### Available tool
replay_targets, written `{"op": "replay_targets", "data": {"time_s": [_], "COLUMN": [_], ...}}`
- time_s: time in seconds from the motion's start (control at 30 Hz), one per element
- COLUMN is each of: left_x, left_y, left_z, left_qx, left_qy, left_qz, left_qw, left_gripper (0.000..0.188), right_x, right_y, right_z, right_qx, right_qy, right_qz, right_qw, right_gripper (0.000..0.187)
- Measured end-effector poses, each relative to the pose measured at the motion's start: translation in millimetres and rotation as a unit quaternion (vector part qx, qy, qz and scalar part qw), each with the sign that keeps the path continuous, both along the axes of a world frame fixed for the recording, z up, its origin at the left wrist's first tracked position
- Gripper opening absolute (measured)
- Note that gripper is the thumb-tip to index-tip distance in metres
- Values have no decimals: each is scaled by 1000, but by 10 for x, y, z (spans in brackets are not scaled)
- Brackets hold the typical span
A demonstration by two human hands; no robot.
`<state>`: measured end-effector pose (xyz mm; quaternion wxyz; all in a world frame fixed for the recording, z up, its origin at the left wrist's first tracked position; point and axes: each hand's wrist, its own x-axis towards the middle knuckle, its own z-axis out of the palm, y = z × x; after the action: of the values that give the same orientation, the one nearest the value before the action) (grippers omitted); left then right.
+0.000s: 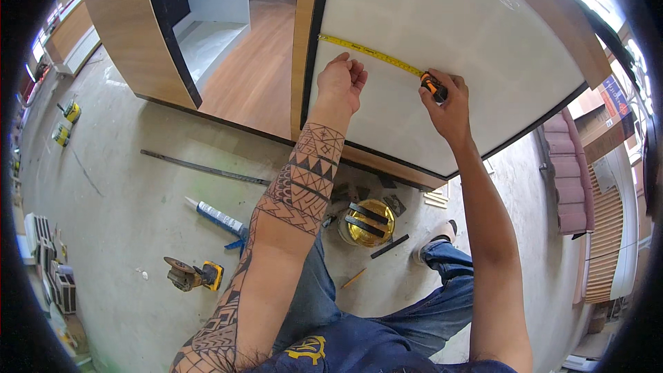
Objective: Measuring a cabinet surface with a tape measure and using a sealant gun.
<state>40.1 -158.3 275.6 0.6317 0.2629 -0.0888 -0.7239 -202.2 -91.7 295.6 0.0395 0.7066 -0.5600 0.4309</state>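
A tape measure [434,88] with a black and orange case is gripped in my right hand [452,107]. Its yellow blade [373,53] stretches left across a large white panel [511,62], reaching the panel's dark left edge. My left hand [338,84] is just below the blade, fingers curled in over the palm, and nothing shows in them. The panel sits in a wood-look frame with a dark inner border [306,48].
On the floor lie an angle grinder [195,274], a sealant tube in a blue caulking gun [217,220], a dark strip [204,167] and a pencil [354,278]. Between my legs stands a gold-lidded can [382,215] with black strips on top. A wooden cabinet [114,21] stands left.
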Motion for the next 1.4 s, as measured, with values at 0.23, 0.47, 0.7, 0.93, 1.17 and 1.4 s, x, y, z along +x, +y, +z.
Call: {"op": "replay_targets", "data": {"time_s": [0.23, 0.47, 0.7, 0.93, 1.17, 1.4], "left_x": [69, 210, 331, 571, 810, 952], "left_y": [-9, -14, -42, -108, -100, -89], "left_z": [4, 21, 27, 6, -20, -88], "left_qx": [69, 51, 66, 75, 81, 44], "left_qy": [15, 22, 30, 60, 63, 35], "left_qz": [33, 60, 83, 122, 153, 162], "left_qw": [997, 997, 994, 988, 983, 985], "left_gripper": [45, 38, 33, 34, 32, 22], "right_x": [10, 43, 1, -45, -13, -65], "right_y": [19, 40, 82, 176, 273, 230], "right_z": [-21, -38, -229, -739, -1507, -2393], "right_qx": [-3, -19, 10, 25, 62, 116], "right_qy": [-20, 10, -36, -54, -14, -10], "right_qz": [19, 2, 12, 13, 28, 12], "right_qw": [1000, 1000, 999, 998, 998, 993], "right_gripper": [47, 48, 46, 46, 45, 49]}}
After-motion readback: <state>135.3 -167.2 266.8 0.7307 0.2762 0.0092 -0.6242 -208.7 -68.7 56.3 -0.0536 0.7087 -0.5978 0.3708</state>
